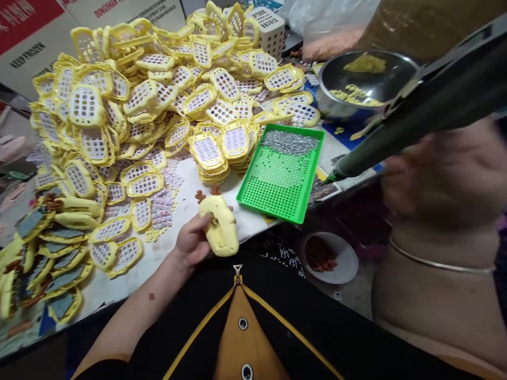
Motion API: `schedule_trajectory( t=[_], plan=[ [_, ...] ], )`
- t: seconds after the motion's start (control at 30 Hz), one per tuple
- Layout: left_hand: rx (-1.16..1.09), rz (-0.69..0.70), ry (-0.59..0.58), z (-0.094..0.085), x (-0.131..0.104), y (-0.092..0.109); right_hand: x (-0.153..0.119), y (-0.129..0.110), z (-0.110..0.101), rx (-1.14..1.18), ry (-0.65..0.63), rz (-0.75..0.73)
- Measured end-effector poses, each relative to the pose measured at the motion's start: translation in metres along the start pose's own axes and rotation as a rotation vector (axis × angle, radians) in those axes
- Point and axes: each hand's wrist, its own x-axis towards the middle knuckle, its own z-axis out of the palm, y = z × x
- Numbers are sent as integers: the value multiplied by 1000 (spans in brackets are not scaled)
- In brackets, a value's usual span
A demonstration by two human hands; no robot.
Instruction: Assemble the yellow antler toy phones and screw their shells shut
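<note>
My left hand (195, 237) is closed around a pale yellow plastic toy shell (222, 229) with small brown antlers at its top. A recess and an opening show in the side facing me. At the right, my right hand (439, 174) is blurred and partly hidden by a long dark green rod-like tool (396, 126) with a bright green tip. The hand is raised close beside the tool; whether its fingers grip it cannot be made out. Between the two hands lies a green perforated tray (273, 198), with many small silvery screws (291, 142) at its far end.
Yellow-rimmed panels with white button grids (146, 100) are heaped across the table. Antlered toy shells with grey panels (59, 264) lie at the left. A metal bowl (328, 100) with yellow pieces stands back right. Below the table edge is a white bowl (348, 258) of brown pieces.
</note>
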Motion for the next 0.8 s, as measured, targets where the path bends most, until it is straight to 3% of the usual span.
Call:
schedule_trajectory(
  t=[0.07,0.17,0.33,0.43,0.6,0.8],
  plan=[
    [62,-94,-52,6,5,-10,1,1,-4,82,15,99],
    [86,-108,-79,15,8,-16,-1,-2,2,152,-39,168],
    [94,-111,-85,39,15,-6,2,-2,22,323,-39,-42],
    [187,-221,-88,55,25,-3,2,10,28,214,1,-168],
    [257,-265,-96,69,40,-7,-2,33,29,22,-39,-119],
    [267,-258,-92,70,43,-8,0,50,28,-24,-66,-116]
  ],
)
